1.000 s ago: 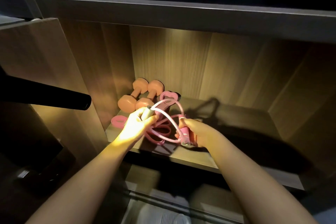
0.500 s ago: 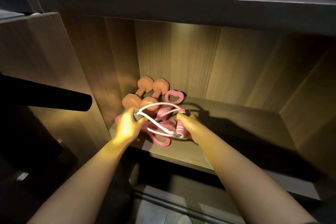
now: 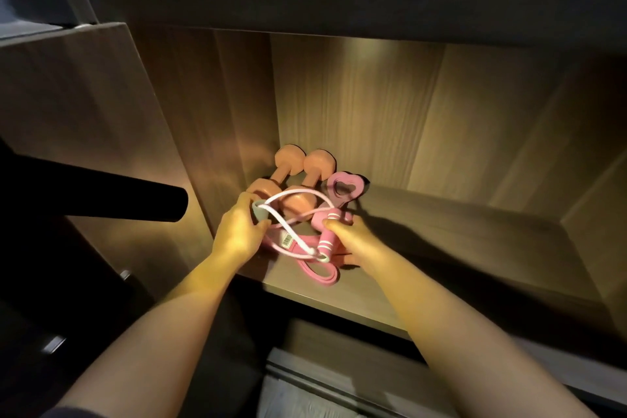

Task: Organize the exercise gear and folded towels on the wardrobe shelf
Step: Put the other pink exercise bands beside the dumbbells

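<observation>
- The left hand (image 3: 237, 234) is closed around one end of a skipping rope (image 3: 294, 214); the grip is pinched on a pale grey-green handle end (image 3: 260, 212), apparently to keep that end from dropping.
- The right hand (image 3: 353, 241) is wrapped around the pink handle (image 3: 327, 237), fingers curled beneath and thumb pressed on top, so both ends are controlled at once.
- The pale cord is seen looping between the two hands above the shelf (image 3: 441, 248); holding both handles close together is judged a means of gathering the slack into a compact bundle.
- Two orange dumbbells (image 3: 291, 180) are laid side by side against the left wall at the back corner, a placement that is judged to stop rolling and leave the shelf's right part free.
- A pink heart-shaped piece (image 3: 344, 190) is set just beside the dumbbells, and a pink flat band (image 3: 319, 273) lies on the shelf under the hands, near the front edge.
- The gear is thus grouped at the left; no folded towels are seen on this shelf.
- A dark cylindrical bar (image 3: 118, 197) projects from the left, apart from the hands.
- The rope is judged not yet set down.
</observation>
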The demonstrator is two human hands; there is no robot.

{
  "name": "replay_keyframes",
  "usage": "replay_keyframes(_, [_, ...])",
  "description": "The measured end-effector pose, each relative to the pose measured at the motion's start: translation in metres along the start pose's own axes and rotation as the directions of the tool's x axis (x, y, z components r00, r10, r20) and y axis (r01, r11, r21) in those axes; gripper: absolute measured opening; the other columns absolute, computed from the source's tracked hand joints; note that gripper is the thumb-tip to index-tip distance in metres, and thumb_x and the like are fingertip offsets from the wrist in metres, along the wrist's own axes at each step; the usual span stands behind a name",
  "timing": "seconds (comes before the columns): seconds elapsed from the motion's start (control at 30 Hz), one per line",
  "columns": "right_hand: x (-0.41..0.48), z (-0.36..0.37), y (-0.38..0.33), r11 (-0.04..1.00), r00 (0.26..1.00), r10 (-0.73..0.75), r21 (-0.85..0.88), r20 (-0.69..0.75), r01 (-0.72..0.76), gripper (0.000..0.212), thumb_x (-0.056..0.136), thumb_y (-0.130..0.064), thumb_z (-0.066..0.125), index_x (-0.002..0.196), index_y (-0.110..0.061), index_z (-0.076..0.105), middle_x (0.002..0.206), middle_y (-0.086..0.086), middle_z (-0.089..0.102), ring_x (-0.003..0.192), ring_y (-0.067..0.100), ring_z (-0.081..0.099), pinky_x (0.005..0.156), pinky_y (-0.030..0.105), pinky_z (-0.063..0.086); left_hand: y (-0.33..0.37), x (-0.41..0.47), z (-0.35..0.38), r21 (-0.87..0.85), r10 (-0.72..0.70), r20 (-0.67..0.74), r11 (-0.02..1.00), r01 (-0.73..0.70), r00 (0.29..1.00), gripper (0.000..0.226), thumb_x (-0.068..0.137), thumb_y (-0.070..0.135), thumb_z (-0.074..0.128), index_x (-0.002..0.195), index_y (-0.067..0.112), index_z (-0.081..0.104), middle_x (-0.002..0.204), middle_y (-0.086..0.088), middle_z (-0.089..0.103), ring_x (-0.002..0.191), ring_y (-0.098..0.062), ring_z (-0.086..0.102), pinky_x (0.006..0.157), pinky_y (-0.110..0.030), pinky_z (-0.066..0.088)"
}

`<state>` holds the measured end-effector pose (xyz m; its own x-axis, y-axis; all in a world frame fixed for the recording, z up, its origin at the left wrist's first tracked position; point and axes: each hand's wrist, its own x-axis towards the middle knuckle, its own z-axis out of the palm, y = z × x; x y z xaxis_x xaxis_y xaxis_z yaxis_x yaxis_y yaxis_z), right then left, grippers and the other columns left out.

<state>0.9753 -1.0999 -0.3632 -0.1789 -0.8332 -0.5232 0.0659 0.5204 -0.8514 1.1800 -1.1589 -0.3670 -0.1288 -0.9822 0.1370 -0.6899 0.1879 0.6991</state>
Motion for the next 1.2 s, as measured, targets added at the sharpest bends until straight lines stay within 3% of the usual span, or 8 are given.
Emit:
replay_keyframes(0.2, [0.017, 0.021, -0.002, 0.998, 0.998, 0.062, 0.026, -0.014, -0.062, 0.035, 0.091, -0.029, 0.066, 0.117, -0.019, 0.045, 0.101, 0.015, 0.066, 0.088, 0.030, 0.070, 0.077, 0.044, 0.061, -0.001, 0.010, 0.004, 0.194, 0.122, -0.103, 0.976, -0.100, 0.987, 0.021, 0.096, 0.016, 0.057, 0.116, 0.020, 0.055, 0.103, -0.004, 0.063, 0.085, -0.022, 0.061, 0.077, -0.034, 0.052])
replay_keyframes(0.37, [0.019, 0.024, 0.011, 0.944, 0.987, 0.023, -0.322, -0.159, -0.074, 0.053, 0.090, -0.039, 0.063, 0.132, -0.012, 0.045, 0.090, 0.004, 0.062, 0.071, 0.016, 0.062, 0.047, 0.022, 0.044, -0.016, 0.005, 0.011, 0.390, 0.089, 0.058, 0.915, -0.105, 0.994, 0.026, 0.098, 0.023, 0.054, 0.124, 0.017, 0.053, 0.107, -0.008, 0.060, 0.085, -0.022, 0.060, 0.078, -0.036, 0.054])
replay_keyframes(0.5, [0.022, 0.022, 0.010, 0.902, 0.960, -0.085, -0.430, -0.265, -0.039, 0.071, 0.090, -0.049, 0.062, 0.145, -0.014, 0.033, 0.128, 0.012, 0.054, 0.096, 0.025, 0.063, 0.067, 0.030, 0.053, -0.015, 0.010, 0.008, 0.507, 0.096, 0.176, 0.845, -0.174, 0.980, 0.049, 0.098, 0.023, 0.053, 0.143, 0.022, 0.037, 0.131, -0.008, 0.051, 0.110, -0.026, 0.055, 0.091, -0.040, 0.051])
replay_keyframes(0.6, [0.020, 0.020, 0.013, 0.709, 0.874, -0.371, -0.704, -0.314, 0.048, 0.066, 0.089, -0.048, 0.062, 0.141, -0.017, 0.035, 0.142, 0.013, 0.033, 0.115, 0.032, 0.053, 0.078, 0.035, 0.049, -0.012, 0.011, 0.011, 0.675, 0.067, 0.268, 0.699, -0.237, 0.961, 0.064, 0.097, 0.020, 0.052, 0.152, 0.019, 0.020, 0.148, -0.008, 0.038, 0.125, -0.029, 0.047, 0.099, -0.045, 0.043])
replay_keyframes(0.77, [0.020, 0.023, 0.019, 0.383, 0.728, -0.681, -0.887, -0.083, 0.257, 0.029, 0.092, -0.029, 0.063, 0.120, -0.024, 0.056, 0.131, 0.001, 0.040, 0.110, 0.027, 0.054, 0.085, 0.036, 0.047, -0.005, 0.016, 0.022, 0.821, 0.046, 0.260, 0.515, -0.246, 0.964, 0.068, 0.100, 0.019, 0.046, 0.154, 0.010, 0.008, 0.150, -0.012, 0.035, 0.130, -0.031, 0.043, 0.104, -0.046, 0.040])
replay_keyframes(0.93, [0.026, 0.009, 0.024, 0.153, 0.741, -0.643, -0.915, 0.194, 0.372, 0.029, 0.098, -0.019, 0.046, 0.116, -0.018, 0.068, 0.131, -0.003, 0.053, 0.118, 0.020, 0.042, 0.101, 0.041, 0.036, 0.003, 0.017, 0.031, 0.809, 0.087, 0.330, 0.487, -0.329, 0.940, 0.046, 0.098, 0.019, 0.047, 0.142, 0.014, 0.033, 0.142, -0.009, 0.044, 0.129, -0.029, 0.045, 0.103, -0.043, 0.038])
replay_keyframes(1.07, [0.027, -0.004, 0.024, 0.060, 0.723, -0.639, -0.920, 0.263, 0.387, 0.037, 0.095, -0.005, 0.045, 0.116, -0.024, 0.069, 0.126, -0.004, 0.062, 0.109, 0.019, 0.044, 0.090, 0.038, 0.026, 0.002, 0.020, 0.023, 0.825, 0.113, 0.226, 0.506, -0.252, 0.968, 0.036, 0.097, 0.021, 0.049, 0.132, 0.016, 0.040, 0.134, -0.009, 0.050, 0.118, -0.028, 0.053, 0.098, -0.041, 0.040])
replay_keyframes(1.2, [0.026, 0.011, 0.009, -0.025, 0.679, -0.632, -0.886, 0.372, 0.462, 0.028, 0.095, -0.020, 0.045, 0.106, -0.023, 0.071, 0.115, -0.004, 0.065, 0.107, 0.020, 0.046, 0.094, 0.042, 0.024, 0.001, 0.028, 0.010, 0.874, 0.175, 0.180, 0.422, -0.239, 0.968, 0.040, 0.095, 0.025, 0.051, 0.133, 0.016, 0.041, 0.135, -0.012, 0.044, 0.117, -0.032, 0.050, 0.097, -0.040, 0.041])
